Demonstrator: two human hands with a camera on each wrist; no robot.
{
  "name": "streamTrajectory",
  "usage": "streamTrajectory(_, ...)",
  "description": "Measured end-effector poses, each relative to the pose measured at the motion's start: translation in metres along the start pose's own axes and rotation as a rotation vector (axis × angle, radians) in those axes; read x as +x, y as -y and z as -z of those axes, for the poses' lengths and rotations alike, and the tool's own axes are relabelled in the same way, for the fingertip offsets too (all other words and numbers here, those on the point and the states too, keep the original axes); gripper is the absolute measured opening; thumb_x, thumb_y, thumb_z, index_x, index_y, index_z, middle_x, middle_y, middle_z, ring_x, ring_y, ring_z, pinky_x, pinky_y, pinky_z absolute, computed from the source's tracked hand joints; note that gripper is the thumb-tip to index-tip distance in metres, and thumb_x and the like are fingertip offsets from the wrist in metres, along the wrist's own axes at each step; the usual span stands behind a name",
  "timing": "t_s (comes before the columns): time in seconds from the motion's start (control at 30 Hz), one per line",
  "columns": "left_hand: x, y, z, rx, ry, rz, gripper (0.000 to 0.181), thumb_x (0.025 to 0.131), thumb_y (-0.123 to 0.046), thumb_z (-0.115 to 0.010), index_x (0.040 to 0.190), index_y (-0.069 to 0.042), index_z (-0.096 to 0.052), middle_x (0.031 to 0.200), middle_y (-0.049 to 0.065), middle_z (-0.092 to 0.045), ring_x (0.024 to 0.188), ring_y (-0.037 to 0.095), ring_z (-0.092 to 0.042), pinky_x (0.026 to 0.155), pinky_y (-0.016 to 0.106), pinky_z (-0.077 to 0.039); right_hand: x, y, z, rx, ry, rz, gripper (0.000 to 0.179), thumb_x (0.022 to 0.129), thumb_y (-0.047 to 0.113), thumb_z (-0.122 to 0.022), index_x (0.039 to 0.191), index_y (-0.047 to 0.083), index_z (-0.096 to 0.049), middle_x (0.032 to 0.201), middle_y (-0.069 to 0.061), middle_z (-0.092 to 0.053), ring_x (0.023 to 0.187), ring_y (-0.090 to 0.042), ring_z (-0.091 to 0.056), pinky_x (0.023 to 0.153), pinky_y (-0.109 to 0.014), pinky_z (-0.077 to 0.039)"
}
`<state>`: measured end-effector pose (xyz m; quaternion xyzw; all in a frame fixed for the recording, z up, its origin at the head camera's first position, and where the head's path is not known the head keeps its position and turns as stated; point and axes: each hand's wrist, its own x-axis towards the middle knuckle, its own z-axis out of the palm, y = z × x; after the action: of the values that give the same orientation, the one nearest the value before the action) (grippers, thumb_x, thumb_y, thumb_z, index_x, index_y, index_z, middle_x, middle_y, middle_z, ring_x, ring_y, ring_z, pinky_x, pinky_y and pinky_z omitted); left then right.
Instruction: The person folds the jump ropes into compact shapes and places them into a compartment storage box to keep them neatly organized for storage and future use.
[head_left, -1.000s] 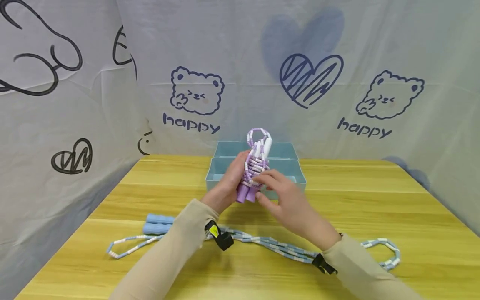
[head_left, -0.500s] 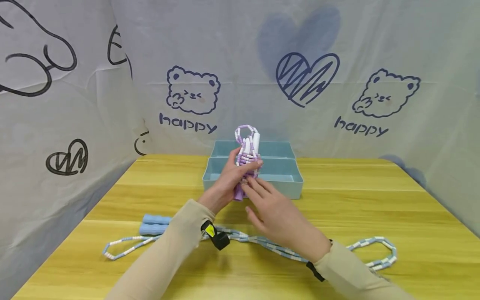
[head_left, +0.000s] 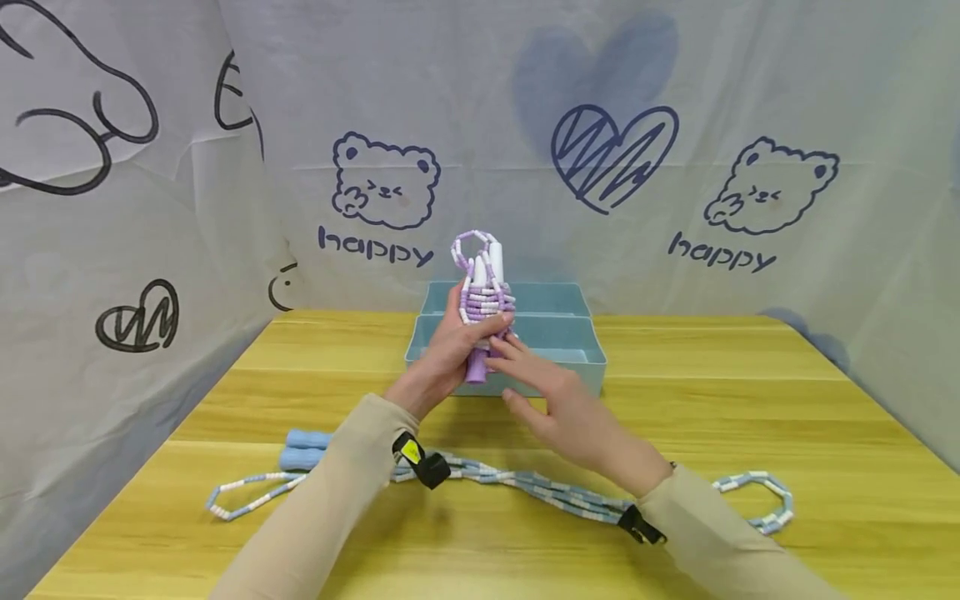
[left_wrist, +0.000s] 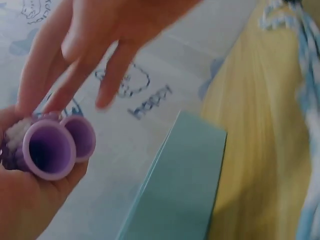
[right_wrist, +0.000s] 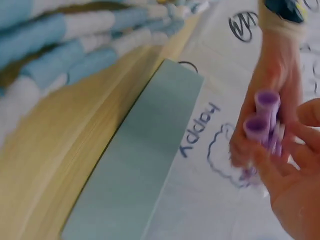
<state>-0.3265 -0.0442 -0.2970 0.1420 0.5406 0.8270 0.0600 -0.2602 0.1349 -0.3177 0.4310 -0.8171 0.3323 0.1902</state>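
A purple-and-white beaded jump rope (head_left: 483, 302) is wound around its own handles, with a small loop standing out at the top. My left hand (head_left: 447, 350) grips this bundle, its thumb across the front, holding it nearly upright above the box. The hollow purple handle ends (left_wrist: 49, 149) point toward the left wrist camera. My right hand (head_left: 577, 421) is beside the bundle's lower part, fingers mostly straight and fingertips at the rope. Whether those tips press on the beads is hard to tell.
Behind the hands stands a pale blue-green box (head_left: 558, 381) with its lid raised. A blue-and-white beaded jump rope (head_left: 517, 479) stretches across the wooden table (head_left: 735, 392) under my forearms, its blue handles (head_left: 302, 458) at left. A printed cloth (head_left: 480, 100) hangs behind.
The purple jump rope has moved up and to the left with my left hand, whose thumb has come across its front. My right hand first reached in closer, then drew slightly back.
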Motion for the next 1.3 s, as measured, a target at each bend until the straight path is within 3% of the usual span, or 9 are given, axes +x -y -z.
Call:
streamTrajectory(0.1,0.002,-0.009,0.008,0.081,0.083,-0.03,0.085,0.089,0.002,-0.066,0.15,-0.033,-0.019,0.114,0.015,-0.054,0.074,0.024,-0.064,0.064,0.036,-0.057,-0.001,-0.013,0.012,0.047,-0.061,-0.105,0.036,0.101,0.013,-0.056,0.136,0.009,-0.058,0.142,-0.005,-0.053,0.131,-0.026,-0.048,0.105,-0.047,-0.04)
streamTrajectory(0.2,0.003,-0.02,0.018,0.234,0.151,-0.061,0.089,0.088,-0.002,-0.07,0.149,-0.043,-0.02,0.114,0.018,-0.056,0.07,0.028,-0.063,0.061,0.041,-0.056,-0.004,-0.031,0.026,-0.004,-0.057,-0.278,0.039,0.103,0.027,-0.052,0.14,0.014,-0.055,0.142,-0.004,-0.053,0.132,-0.027,-0.047,0.103,-0.05,-0.04)
streamTrajectory(0.3,0.003,-0.03,0.027,0.394,0.16,-0.068,0.094,0.085,-0.009,-0.075,0.147,-0.05,-0.019,0.115,0.02,-0.057,0.071,0.03,-0.063,0.063,0.048,-0.056,-0.006,-0.057,0.036,-0.091,0.009,-0.409,0.052,0.104,0.038,-0.047,0.15,0.012,-0.041,0.154,-0.01,-0.038,0.142,-0.031,-0.031,0.11,-0.054,-0.03)
streamTrajectory(0.43,0.003,-0.034,0.036,0.525,0.132,-0.038,0.099,0.083,-0.012,-0.078,0.148,-0.052,-0.014,0.115,0.019,-0.057,0.079,0.032,-0.063,0.07,0.053,-0.055,0.001,-0.097,0.044,-0.199,0.096,-0.497,0.069,0.104,0.046,-0.042,0.157,0.009,-0.019,0.162,-0.014,-0.014,0.148,-0.035,-0.009,0.115,-0.056,-0.013)
streamTrajectory(0.6,0.007,-0.03,0.042,0.624,0.116,-0.034,0.103,0.083,-0.01,-0.077,0.151,-0.048,-0.01,0.113,0.018,-0.057,0.078,0.03,-0.062,0.065,0.042,-0.056,0.015,-0.136,0.046,-0.324,0.228,-0.558,0.078,0.103,0.052,-0.037,0.157,0.004,-0.008,0.162,-0.019,0.0,0.147,-0.041,0.004,0.115,-0.059,-0.003)
streamTrajectory(0.77,0.011,-0.028,0.043,0.795,0.104,-0.08,0.103,0.081,-0.005,-0.077,0.152,-0.048,-0.016,0.111,0.015,-0.057,0.077,0.027,-0.06,0.065,0.046,-0.056,0.016,-0.158,0.041,-0.37,0.363,-0.634,0.081,0.102,0.059,-0.031,0.157,0.004,-0.009,0.161,-0.022,0.002,0.145,-0.044,0.009,0.11,-0.067,-0.001)
streamTrajectory(1.0,0.009,-0.037,0.043,1.22,0.076,-0.167,0.098,0.08,-0.009,-0.08,0.151,-0.05,-0.025,0.126,0.01,-0.054,0.097,0.024,-0.057,0.074,0.038,-0.054,0.016,-0.166,0.034,-0.33,0.391,-0.644,0.083,0.101,0.061,-0.027,0.156,0.002,-0.01,0.16,-0.025,0.0,0.145,-0.046,0.006,0.109,-0.069,-0.004)
streamTrajectory(1.13,0.016,-0.044,0.048,1.39,0.161,-0.204,0.096,0.083,-0.006,-0.077,0.154,-0.044,-0.023,0.128,0.014,-0.053,0.102,0.026,-0.055,0.08,0.04,-0.053,0.022,-0.165,0.028,-0.336,0.401,-0.629,0.084,0.101,0.062,-0.029,0.156,0.002,-0.012,0.16,-0.025,-0.002,0.145,-0.046,0.004,0.111,-0.067,-0.006)
streamTrajectory(1.3,0.044,-0.054,0.06,1.486,0.283,-0.182,0.09,0.089,-0.002,-0.068,0.156,-0.04,-0.019,0.127,0.017,-0.048,0.102,0.028,-0.055,0.085,0.043,-0.052,0.028,-0.164,0.022,-0.341,0.4,-0.61,0.085,0.1,0.063,-0.031,0.157,0.003,-0.012,0.16,-0.025,-0.003,0.145,-0.046,0.002,0.112,-0.065,-0.007)
